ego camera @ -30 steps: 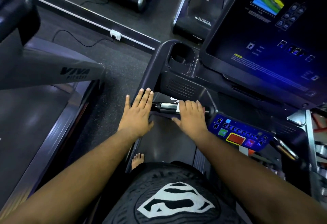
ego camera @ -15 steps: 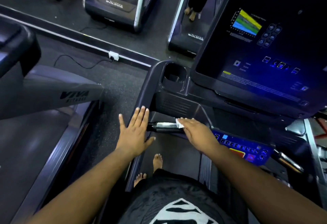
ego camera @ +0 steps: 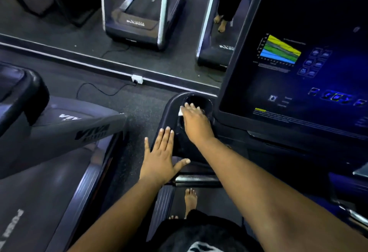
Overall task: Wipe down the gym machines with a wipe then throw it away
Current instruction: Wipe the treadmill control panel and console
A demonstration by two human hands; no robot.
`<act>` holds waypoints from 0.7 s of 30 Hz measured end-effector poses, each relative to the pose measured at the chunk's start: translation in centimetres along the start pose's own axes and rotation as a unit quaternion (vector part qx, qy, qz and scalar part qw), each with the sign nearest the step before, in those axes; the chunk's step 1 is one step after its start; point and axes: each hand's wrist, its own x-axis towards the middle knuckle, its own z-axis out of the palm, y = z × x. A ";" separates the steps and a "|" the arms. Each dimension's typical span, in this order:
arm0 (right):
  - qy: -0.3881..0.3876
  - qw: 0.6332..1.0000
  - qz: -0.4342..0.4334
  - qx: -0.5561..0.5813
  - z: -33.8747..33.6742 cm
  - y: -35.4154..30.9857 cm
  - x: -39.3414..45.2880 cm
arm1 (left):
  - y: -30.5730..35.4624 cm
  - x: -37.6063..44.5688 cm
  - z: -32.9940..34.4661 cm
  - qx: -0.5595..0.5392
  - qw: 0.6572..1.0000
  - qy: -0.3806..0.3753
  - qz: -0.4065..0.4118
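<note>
I stand on a dark treadmill with a big lit console screen [ego camera: 298,76] at the right. My right hand [ego camera: 196,122] lies flat over the round cup holder [ego camera: 206,100] at the console's left corner and presses a small white wipe [ego camera: 180,111], whose corner peeks out beside my fingers. My left hand [ego camera: 161,158] is spread wide with straight fingers and rests on the console's left edge, just below and left of the cup holder. It holds nothing. The silver handle grip [ego camera: 197,180] runs under my right forearm.
A neighbouring treadmill [ego camera: 59,132] with a grey arm stands close at the left across a narrow strip of dark floor. A wall socket [ego camera: 137,79] with a cable sits at the base of a mirror showing more treadmills [ego camera: 135,22]. My bare foot [ego camera: 190,200] is on the belt.
My right hand has moved the wipe from the silver handle grip up and away to the cup holder. My left hand stayed spread on the console's left edge. My view tilted upward.
</note>
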 end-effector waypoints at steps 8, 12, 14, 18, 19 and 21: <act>-0.147 0.978 -0.014 -0.148 0.6 2.2 -7.0 | -0.4 0.5 0.5 0.006 1.000 0.002 0.007; -0.166 0.961 0.073 -0.209 1.2 0.5 -5.1 | -0.4 0.8 0.4 -0.003 1.000 0.006 0.011; -0.159 0.970 0.103 -0.149 1.4 -0.4 -3.6 | -0.4 1.0 0.5 -0.005 1.000 0.004 0.016; -0.110 0.990 0.015 -0.082 1.5 0.3 -5.7 | -0.9 0.7 0.7 -0.016 1.000 0.003 0.021; -0.093 0.992 -0.008 -0.083 1.2 1.3 -6.6 | -0.8 0.7 0.7 -0.014 1.000 0.000 0.023; -0.080 0.992 -0.033 -0.097 0.3 2.7 -7.4 | -0.8 0.8 0.7 -0.014 1.000 -0.003 0.021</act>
